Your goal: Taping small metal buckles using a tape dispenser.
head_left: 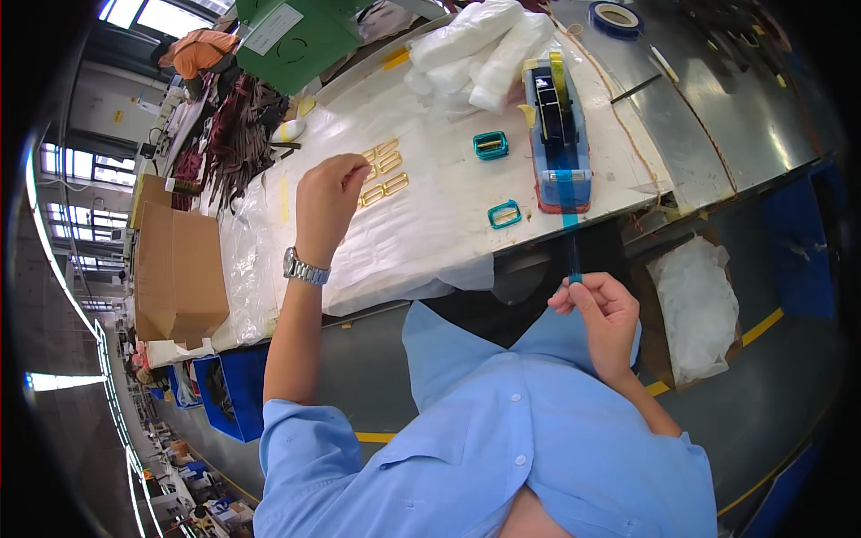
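A strip of blue tape [570,235] runs down from the tape dispenser [578,125] past the table's front edge. My right hand [608,314] pinches its free end between thumb and fingers. Over the table, my left hand [328,202] is closed with its fingertips together; anything inside them is hidden. Just right of that hand lie several gold oblong buckles [391,162] in rows, partly covered by it. Two buckles wrapped in blue-green film rest left of the dispenser: one farther back [491,145], another near the front edge [505,214].
White plastic rolls [475,45] lie behind the dispenser. A blue tape roll [616,18] sits on the metal surface [717,108] at right. Below stands a box with a clear bag [695,305]. At left are a cardboard box [179,269], dark straps [238,134] and a person [197,56].
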Available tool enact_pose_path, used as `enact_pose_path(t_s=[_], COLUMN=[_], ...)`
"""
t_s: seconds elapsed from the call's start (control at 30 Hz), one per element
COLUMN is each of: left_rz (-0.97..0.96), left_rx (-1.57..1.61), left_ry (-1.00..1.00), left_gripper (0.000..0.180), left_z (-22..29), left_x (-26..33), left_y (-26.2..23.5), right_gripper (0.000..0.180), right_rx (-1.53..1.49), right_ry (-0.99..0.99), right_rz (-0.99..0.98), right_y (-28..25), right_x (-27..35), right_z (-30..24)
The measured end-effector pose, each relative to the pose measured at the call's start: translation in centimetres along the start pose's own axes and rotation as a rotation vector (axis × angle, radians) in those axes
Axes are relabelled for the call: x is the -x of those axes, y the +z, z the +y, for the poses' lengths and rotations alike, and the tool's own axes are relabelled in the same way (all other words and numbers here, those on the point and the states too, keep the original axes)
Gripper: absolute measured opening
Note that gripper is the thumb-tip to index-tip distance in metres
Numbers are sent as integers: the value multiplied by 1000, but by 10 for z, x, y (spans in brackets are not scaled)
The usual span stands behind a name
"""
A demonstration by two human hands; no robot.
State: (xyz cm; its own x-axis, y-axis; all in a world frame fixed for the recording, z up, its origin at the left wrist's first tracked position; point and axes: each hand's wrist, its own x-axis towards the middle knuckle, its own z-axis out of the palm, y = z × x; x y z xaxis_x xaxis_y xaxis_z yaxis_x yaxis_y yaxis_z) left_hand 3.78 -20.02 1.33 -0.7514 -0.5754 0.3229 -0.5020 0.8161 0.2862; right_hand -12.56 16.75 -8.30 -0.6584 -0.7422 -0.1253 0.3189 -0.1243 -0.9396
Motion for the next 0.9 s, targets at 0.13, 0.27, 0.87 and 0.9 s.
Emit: enact_pose_path(t_s=[0.13,0.27,0.87,0.9], left_rz=[-66,-142,-525,-575], left_rx=[-136,-199,1471,1577], left_ry=[112,320,-480,-532], left_gripper=[9,9,16,16], left_z=[-24,-12,104,119], left_x=[23,14,61,73], left_y=[13,36,34,45], right_gripper=[17,18,24,26], right_rx=[-7,-19,-61,-44], right_ry=[2,12,-6,2], right_rz=[3,-14,-79,-63], right_y=[7,5,4,5], right_x=[1,2,4,5], right_z=[1,2,2,3])
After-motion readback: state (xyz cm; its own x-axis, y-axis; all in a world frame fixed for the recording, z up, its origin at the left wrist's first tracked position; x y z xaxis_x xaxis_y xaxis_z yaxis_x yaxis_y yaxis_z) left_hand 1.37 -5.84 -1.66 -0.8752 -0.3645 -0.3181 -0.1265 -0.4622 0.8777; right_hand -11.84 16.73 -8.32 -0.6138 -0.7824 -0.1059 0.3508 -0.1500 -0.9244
